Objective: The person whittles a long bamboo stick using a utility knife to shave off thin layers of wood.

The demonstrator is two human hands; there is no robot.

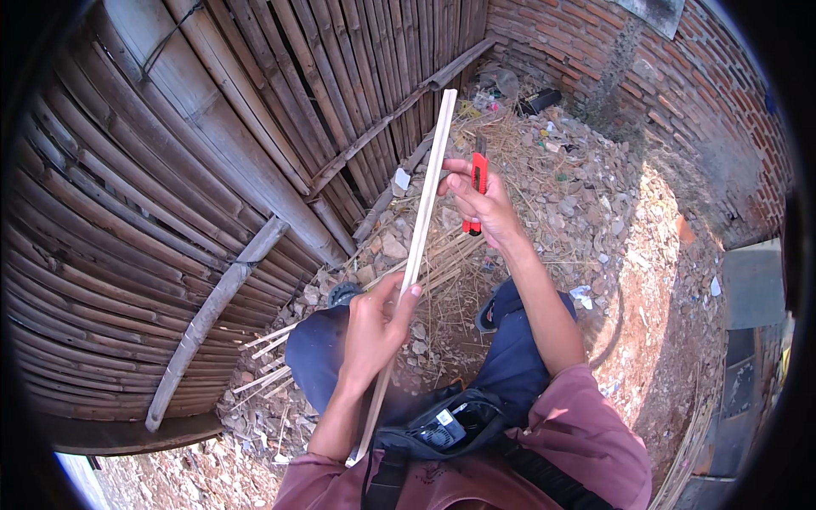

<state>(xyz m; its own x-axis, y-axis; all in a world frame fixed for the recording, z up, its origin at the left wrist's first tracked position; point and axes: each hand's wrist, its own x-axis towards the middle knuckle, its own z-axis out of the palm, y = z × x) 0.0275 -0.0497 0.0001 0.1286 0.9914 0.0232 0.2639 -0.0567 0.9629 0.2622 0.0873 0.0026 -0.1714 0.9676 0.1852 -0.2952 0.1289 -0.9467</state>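
clasping a pale strip (431, 185) and red cutter (478, 172)

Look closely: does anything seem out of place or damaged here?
Yes: a crumpled white scrap lies on the rubble beside the right leg, and a dark object near the brick wall; both look like stray litter.

Harsh sunlight across the ground (648, 289) at right, soft shade mid-picture, fisheye curvature in the bamboo wall (110, 242).
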